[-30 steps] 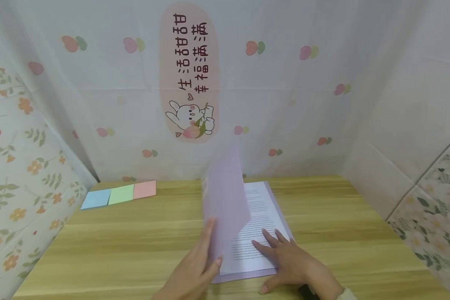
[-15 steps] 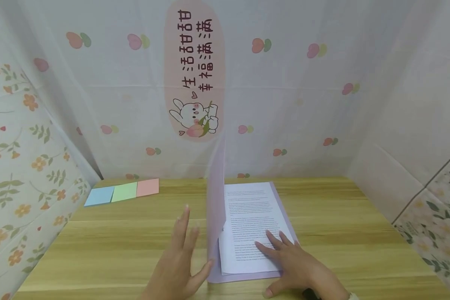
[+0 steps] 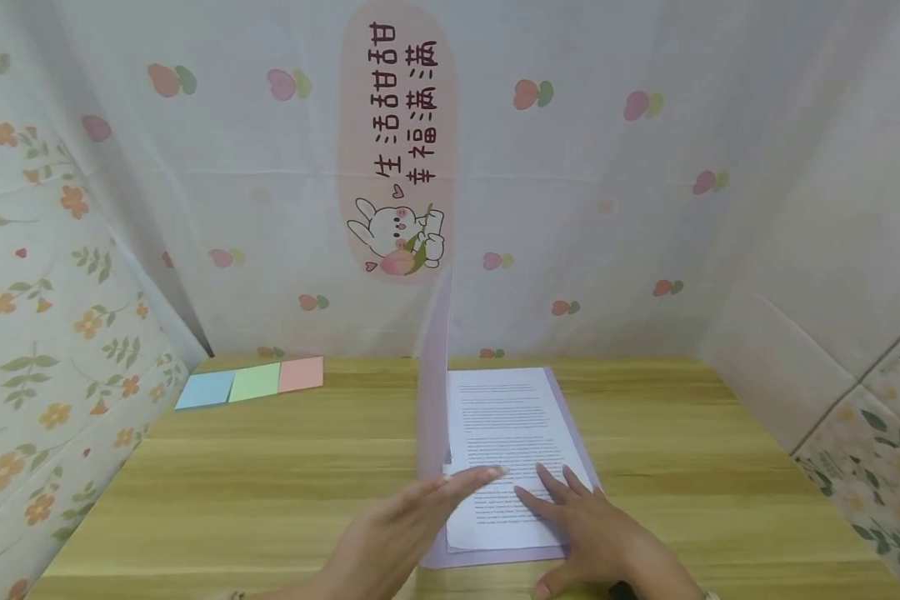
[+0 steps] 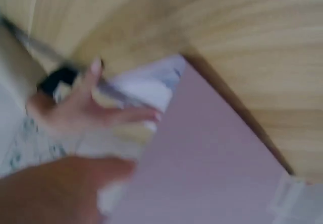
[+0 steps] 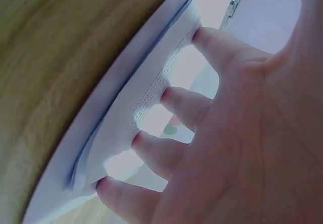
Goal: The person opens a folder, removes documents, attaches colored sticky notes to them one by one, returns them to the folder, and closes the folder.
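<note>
A pale purple folder (image 3: 433,433) lies on the table in the head view, its front cover standing nearly upright along the left side. Printed sheets (image 3: 504,417) lie inside, with a small dark clip (image 3: 447,457) at their left edge. My left hand (image 3: 397,529) reaches across the cover's lower edge, its fingers extended over the sheets; whether they touch cannot be told. Spread fingers of my right hand (image 3: 600,529) rest on the lower right of the top sheet. The right wrist view shows those fingertips (image 5: 167,94) on the paper. In the blurred left wrist view, the cover (image 4: 202,148) fills the centre.
Blue (image 3: 204,390), green (image 3: 255,382) and pink (image 3: 302,374) sticky-note pads lie side by side at the back left of the wooden table (image 3: 270,467). A patterned cloth (image 3: 570,208) hangs behind, and floral cloth (image 3: 60,375) borders the left.
The cover has swung left from leaning over the sheets to nearly upright. My left hand let go of it, moved left, then came back right across its lower edge. The right hand stays on the sheet.
</note>
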`<state>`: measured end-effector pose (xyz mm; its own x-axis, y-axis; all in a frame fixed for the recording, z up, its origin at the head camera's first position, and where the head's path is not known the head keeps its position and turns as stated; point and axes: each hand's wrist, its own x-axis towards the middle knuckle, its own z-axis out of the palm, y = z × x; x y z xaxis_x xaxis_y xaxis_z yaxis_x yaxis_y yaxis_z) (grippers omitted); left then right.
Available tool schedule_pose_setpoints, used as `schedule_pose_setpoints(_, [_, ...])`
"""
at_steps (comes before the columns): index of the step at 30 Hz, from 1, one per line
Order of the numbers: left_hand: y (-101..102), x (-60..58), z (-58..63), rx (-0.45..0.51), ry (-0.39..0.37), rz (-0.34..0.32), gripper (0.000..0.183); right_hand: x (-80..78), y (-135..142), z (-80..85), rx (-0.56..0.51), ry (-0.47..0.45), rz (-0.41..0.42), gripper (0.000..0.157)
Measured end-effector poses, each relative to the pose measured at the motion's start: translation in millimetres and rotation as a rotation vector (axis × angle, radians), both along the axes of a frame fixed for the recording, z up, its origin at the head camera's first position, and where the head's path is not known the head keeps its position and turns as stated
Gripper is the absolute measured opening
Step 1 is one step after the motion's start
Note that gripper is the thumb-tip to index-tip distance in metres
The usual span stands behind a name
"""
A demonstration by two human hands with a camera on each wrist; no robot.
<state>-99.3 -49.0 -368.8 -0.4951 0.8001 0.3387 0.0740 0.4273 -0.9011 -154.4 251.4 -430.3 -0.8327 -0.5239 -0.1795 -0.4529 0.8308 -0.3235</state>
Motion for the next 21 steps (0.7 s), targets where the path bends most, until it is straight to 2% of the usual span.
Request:
schedule_pose_setpoints(2, [3, 4.9, 2.5, -0.041, -0.018, 0.124, 0.056, -0.4, 1, -1.3, 0.005, -0.005, -0.001, 0.114])
schedule_pose_setpoints(4, [3, 8.0, 3.1, -0.043, -0.060, 0.196, 0.048, -1.2, 2, -2.6, 0.007, -0.012, 0.002, 0.114])
schedule_pose_setpoints(7, [1, 11.8, -0.5, 0.057, -0.178, 0.265, 0.052, -2.4, 2, -4.0, 0.013, -0.013, 0.005, 0.115])
schedule_pose_setpoints(10, [-6, 14.2, -5.5, 0.203, -0.327, 0.353, 0.074, -2.4, 0, -5.2, 0.011, -0.007, 0.006, 0.115])
schedule_pose_setpoints(12, [-12, 14.2, -9.0, 0.342, -0.406, 0.378, 0.091, -1.5, 0, -5.7, 0.004, -0.002, -0.005, 0.115])
schedule_pose_setpoints(14, [-18, 14.0, -11.7, 0.482, -0.476, 0.380, 0.092, -0.3, 2, -5.9, 0.003, -0.004, -0.020, 0.112])
schedule_pose_setpoints(16, [-23, 14.2, -15.2, 0.606, -0.501, 0.354, 0.087, 1.4, 4, -5.3, 0.010, -0.004, -0.030, 0.111])
schedule_pose_setpoints(18, [-28, 14.7, -19.8, 0.677, -0.505, 0.318, 0.082, 3.7, 8, -4.7, 0.011, -0.017, -0.044, 0.110])
schedule_pose_setpoints(21, [-34, 15.5, -28.6, 0.709, -0.480, 0.276, 0.078, 7.5, 15, -5.9, 0.014, -0.007, -0.046, 0.109])
